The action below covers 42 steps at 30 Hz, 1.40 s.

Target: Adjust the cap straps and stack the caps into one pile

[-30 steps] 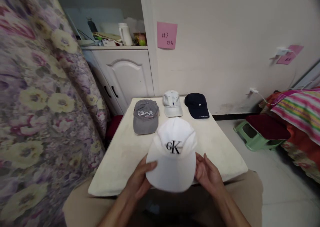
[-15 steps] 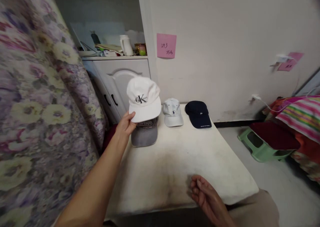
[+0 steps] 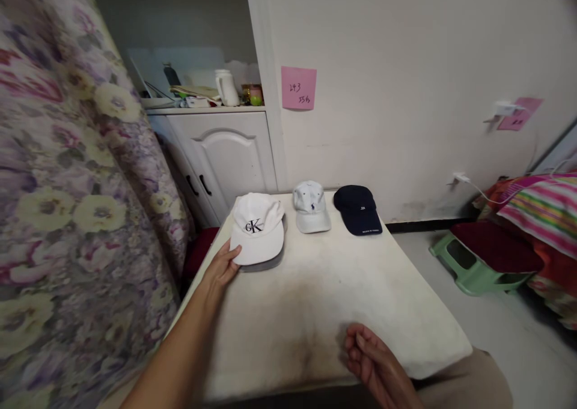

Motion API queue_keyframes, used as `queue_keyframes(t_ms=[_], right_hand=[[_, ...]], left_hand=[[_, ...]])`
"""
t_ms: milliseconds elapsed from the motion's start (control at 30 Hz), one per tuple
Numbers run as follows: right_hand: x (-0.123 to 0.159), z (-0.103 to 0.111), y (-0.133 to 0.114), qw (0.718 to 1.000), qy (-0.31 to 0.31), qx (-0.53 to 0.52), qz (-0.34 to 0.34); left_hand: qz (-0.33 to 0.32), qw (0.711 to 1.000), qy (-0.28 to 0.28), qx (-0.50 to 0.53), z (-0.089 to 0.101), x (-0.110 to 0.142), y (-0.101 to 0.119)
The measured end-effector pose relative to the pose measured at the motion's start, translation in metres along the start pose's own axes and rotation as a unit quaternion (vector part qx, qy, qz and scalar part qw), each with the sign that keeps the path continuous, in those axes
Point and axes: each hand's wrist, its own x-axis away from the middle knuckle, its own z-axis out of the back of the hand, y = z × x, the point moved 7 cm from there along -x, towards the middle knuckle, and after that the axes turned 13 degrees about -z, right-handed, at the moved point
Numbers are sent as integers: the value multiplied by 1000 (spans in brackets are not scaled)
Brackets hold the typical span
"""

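Observation:
My left hand point(image 3: 224, 263) pinches the brim of a white baseball cap point(image 3: 258, 224) with dark letters on its front. That cap rests over a grey cap point(image 3: 264, 266), of which only a strip of brim shows. To the right stand a pale cap point(image 3: 311, 208) with a small emblem and a navy cap point(image 3: 358, 209), both with brims toward me. My right hand point(image 3: 372, 361) hovers near the table's front edge, fingers loosely curled and nothing visible in them.
The caps lie along the far side of a table with a cream cloth point(image 3: 324, 301). A floral curtain point(image 3: 90, 229) hangs close on the left. Behind are a white cabinet point(image 3: 232, 151) and a wall; a green stool point(image 3: 487, 259) stands to the right.
My left hand has lowered the white cap onto the grey one, covering nearly all of it. My right hand has hardly moved.

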Motion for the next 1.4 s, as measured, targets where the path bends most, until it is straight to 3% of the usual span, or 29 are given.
queue_keyframes(t_ms=[300,533,667,800,1067,1200,1400], right_hand=[[0,-3,0,1000,-1,12,-5],[-1,0,1,1000,2,7,-14],[-1,0,1,1000,-4,6,-15],[-1,0,1,1000,-8,9,-10],[-2,4,1,1000,-7,11,-6],[-2,2,0,1000,-18,13,-5],[-1,0,-1,1000,-26,10,-3]], left_hand=[[32,997,-19,-74,17,2,-1],[38,977,-27,-209,22,2,0],[-7,941,14,-339,28,4,5],[-78,880,47,-466,21,17,2],[-190,790,-12,-583,-13,39,-26],[-205,773,-31,-600,-11,37,-26],[-173,776,-39,-606,0,36,-28]])
